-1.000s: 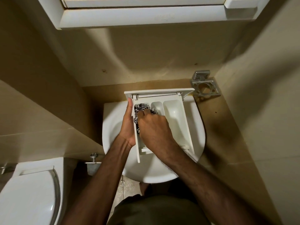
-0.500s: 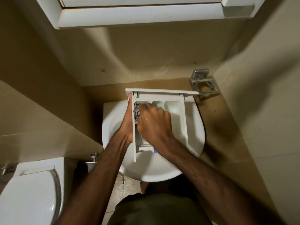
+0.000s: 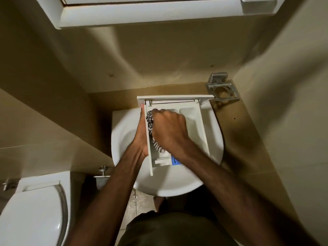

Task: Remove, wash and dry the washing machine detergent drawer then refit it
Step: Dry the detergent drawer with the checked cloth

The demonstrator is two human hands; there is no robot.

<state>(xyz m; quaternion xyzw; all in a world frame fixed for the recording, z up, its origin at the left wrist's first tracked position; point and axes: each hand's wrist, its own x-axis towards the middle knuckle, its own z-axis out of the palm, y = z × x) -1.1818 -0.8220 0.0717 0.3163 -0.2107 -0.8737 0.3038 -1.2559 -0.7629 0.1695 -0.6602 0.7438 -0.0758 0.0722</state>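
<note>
White plastic drawer [image 3: 192, 121] is held over the white basin [image 3: 122, 132], front panel toward the wall, open side up. It is steadied along its left wall by the left hand [image 3: 141, 134], whose palm and fingers lie flat against the outside; whether any finger is hooked under the drawer cannot be told. The right hand [image 3: 168, 129] is curled into a fist inside the left-hand compartment, clamped on a striped black-and-white cloth [image 3: 150, 121], of which a fold shows at the knuckles and a tail near the wrist.

Step in hand, as judged: drying, or wiping out, the compartments. No running water is seen. A blue insert [image 3: 174, 161] shows at the near end of the drawer.

Next move, as judged: the cloth would need to be worked into the middle and right compartments, which lie uncovered, and into the corners under the front panel. The left hand's hold would need to be kept firm, since the drawer is carried partly over the basin and not seen resting on anything. Refitting is not yet done; the washing machine is not in view.

Room: a narrow washroom with beige tiled walls. A white cabinet [image 3: 150, 16] is hung above the basin. A metal holder [image 3: 222, 90] is fixed to the wall, right of the drawer. A white toilet lid [image 3: 33, 217] is seen lower left, with a metal valve [image 3: 103, 172] between it and the basin. Wet floor tiles [image 3: 133, 201] show below the basin's rim.
</note>
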